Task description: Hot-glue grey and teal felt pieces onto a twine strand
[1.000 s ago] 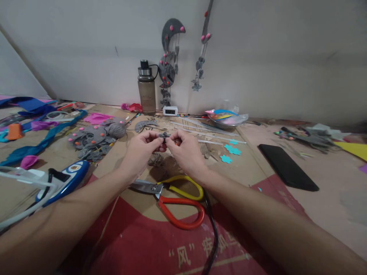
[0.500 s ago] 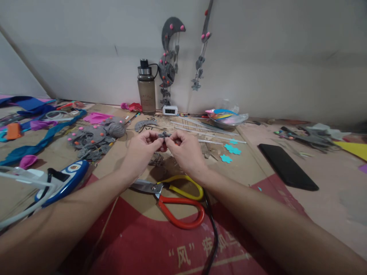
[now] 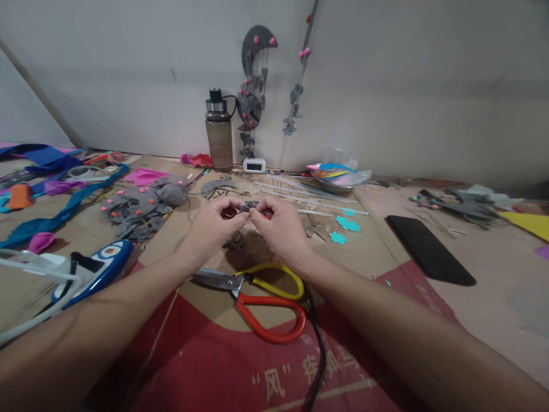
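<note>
My left hand (image 3: 218,223) and my right hand (image 3: 278,226) meet above the middle of the cardboard. Between their fingertips they pinch a small grey felt piece (image 3: 249,205), mostly covered by the fingers. A bit of orange shows by my right fingertips. Just below the hands lies a small bundle of grey yarn (image 3: 235,240). Nearer to me are large scissors (image 3: 270,337) with one red and one yellow handle, their blades partly under my left wrist.
A bottle (image 3: 219,140) and a small clock (image 3: 254,166) stand by the wall, where grey felt ornaments (image 3: 259,46) hang. Turquoise flowers (image 3: 338,237) and a black phone (image 3: 430,250) lie right. A blue-and-white tool (image 3: 105,266) and decorated grey felt (image 3: 137,206) are left.
The fingertips and the grey piece have shifted slightly to the right, and the left fingers have changed their hold a little. The hanging ornament at the right has swung slightly left.
</note>
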`<state>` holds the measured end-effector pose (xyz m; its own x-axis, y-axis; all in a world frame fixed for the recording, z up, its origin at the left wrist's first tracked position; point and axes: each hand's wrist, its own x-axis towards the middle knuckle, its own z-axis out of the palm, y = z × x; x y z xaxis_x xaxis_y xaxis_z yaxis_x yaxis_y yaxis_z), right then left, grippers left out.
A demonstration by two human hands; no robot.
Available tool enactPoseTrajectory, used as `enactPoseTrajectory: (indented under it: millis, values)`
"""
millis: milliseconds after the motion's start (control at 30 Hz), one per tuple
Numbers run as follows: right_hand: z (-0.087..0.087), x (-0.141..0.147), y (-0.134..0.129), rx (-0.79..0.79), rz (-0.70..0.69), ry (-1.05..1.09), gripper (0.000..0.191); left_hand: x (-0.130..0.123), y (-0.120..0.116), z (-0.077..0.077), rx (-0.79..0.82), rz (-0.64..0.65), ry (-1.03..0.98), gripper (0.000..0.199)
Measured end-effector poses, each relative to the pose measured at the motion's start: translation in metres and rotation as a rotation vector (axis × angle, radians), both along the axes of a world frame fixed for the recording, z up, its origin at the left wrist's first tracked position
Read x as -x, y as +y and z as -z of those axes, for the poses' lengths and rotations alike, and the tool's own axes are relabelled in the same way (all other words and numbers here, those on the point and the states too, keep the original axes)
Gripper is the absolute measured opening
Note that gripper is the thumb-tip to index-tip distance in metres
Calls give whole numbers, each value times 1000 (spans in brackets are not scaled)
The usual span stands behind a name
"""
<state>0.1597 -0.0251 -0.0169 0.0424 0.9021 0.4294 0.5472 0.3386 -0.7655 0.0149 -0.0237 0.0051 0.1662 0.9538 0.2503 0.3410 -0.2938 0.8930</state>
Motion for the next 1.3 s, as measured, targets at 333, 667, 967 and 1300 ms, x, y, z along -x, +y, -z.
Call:
enactPoseTrajectory:
  millis: [333,667,967,1300]
  values:
    - [4,-3,-2,47,-88,-69,18,17,18,7,233,121,2,20]
    - [3,3,-11,44,-169,88,6,11,18,15,192,12,-189,8]
    - [2,9,-10,170,-111,255,18,3,9,14,226,-6,-314,11]
    - [6,8,-4,174,-53,266,23,-1,9,17,243,41,-394,12]
